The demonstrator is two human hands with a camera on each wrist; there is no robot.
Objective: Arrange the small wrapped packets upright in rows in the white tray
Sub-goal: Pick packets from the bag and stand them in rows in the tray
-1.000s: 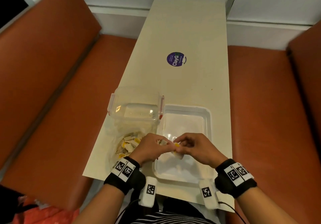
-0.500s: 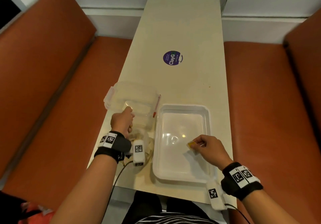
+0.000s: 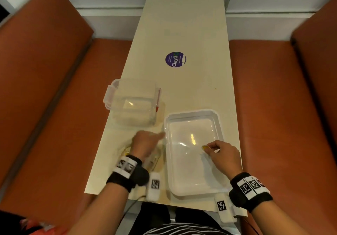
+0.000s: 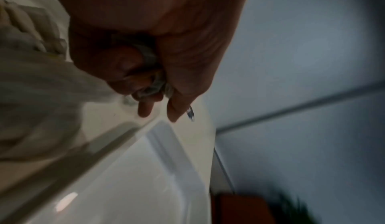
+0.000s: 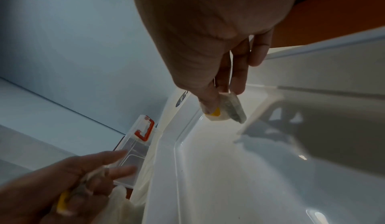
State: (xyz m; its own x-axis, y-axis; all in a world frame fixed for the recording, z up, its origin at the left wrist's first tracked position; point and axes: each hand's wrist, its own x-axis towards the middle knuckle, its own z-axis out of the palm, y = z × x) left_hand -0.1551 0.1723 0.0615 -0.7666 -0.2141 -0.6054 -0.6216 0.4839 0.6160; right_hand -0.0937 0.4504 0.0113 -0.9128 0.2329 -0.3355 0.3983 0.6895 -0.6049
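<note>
While the right hand pinches a small yellow-tabbed wrapped packet just above the bare floor of the white plastic tray, nearer its right wall, the left hand grips further packets left of the tray.

Right hand extended forward from a banded wrist, thumb and forefinger pinching a small wrapped packet with a yellow tab; the remaining fingers hang loosely straight. Left hand, motion-blurred in the head view, lies forward of its banded wrist with forefinger and thumb pointing ahead. In the left wrist view the other fingers curl into the palm around more packets.
</note>
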